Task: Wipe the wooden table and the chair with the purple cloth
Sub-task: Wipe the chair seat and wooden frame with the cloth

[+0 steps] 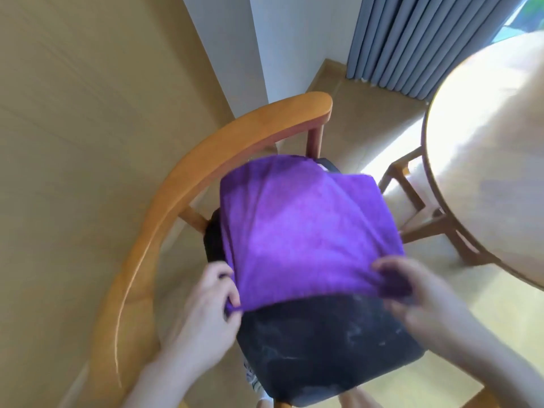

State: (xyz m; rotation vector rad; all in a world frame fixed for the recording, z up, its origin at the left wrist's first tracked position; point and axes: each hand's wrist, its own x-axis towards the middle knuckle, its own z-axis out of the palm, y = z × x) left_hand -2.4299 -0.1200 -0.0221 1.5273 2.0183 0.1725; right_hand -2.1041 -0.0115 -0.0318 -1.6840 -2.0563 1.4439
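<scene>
honey-coloured wood forms the curved back rail of the armchair (188, 184), which sweeps from the lower left up to the top middle of the view, standing on a pale wooden floor (73, 142). the chair's black padded seat cushion (329, 348) shows pale scuffs and dusty streaks on its near half. the left hand (203, 313) sits at the cushion's left edge, its fingers and thumb pinching the near left corner of the purple rectangular cloth (303, 228). the cloth is spread out flat over the far half of the seat, its near edge stretched taut between the two hands, with folds fanning away from the left corner. the right hand (418, 293), blurred, grips the bunched near right corner of the cloth with curled fingers. the hands are apart, one at each side of the seat. behind the chair a white wall (282, 39) meets grey pleated curtains (412, 45) that reach the floor. at the far right stands the round pale wooden worktop (485, 160), brightly lit, its wooden legs (435, 219) visible beneath the rim, just beside the chair and not touching the cloth.
</scene>
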